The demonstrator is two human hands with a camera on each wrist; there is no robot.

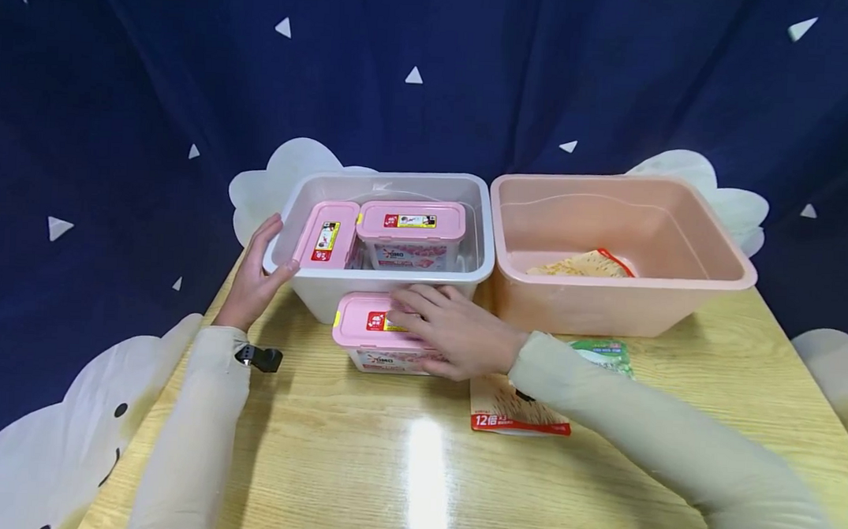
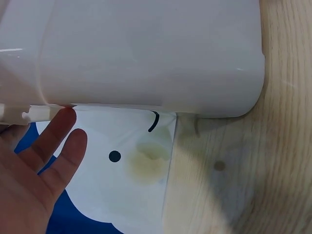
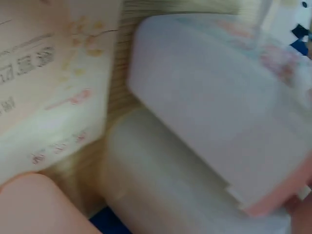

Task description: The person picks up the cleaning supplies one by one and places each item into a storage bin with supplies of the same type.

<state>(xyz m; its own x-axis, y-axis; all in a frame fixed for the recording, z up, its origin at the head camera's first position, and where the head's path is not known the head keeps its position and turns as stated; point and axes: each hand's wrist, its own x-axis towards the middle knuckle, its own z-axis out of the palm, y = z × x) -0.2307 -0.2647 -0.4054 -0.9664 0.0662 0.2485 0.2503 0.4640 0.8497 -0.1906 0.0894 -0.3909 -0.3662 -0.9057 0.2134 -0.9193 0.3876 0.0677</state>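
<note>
Holds pink-lidded tub [image 1: 380,360] just in front of white bin [image 1: 316,298], with right hand [image 1: 455,334] grasping: fingers curled over lid [image 1: 356,326], thumb low at near side. Leaves contact with table [image 1: 331,450] uncertain, blurred in right-wrist view. Rests left hand [image 1: 253,277], fingers extended, against bin's rim. Likely handles as stiff, smooth, moderately heavy if full; best gripped across narrow width, beneath lid's edge, clear of yellow tab [image 1: 337,318].

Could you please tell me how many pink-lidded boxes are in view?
3: a left box and a right box inside the white bin, and a front box before it, under the right hand. Others could be hidden lower in the bin.
</note>
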